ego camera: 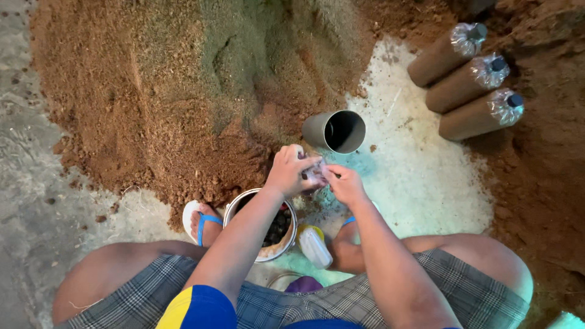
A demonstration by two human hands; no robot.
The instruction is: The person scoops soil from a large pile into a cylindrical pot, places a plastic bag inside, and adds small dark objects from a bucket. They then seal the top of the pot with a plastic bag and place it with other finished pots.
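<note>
Pinched between both hands, left hand (291,170) and right hand (345,184) closed together on a small clear plastic bag (314,174). Just beyond, a grey tube (335,131) lying open-ended by the brown soil heap (152,91). Directly below, a white bucket (287,240) of dark pieces; farther right, three filled bags (466,82).
</note>
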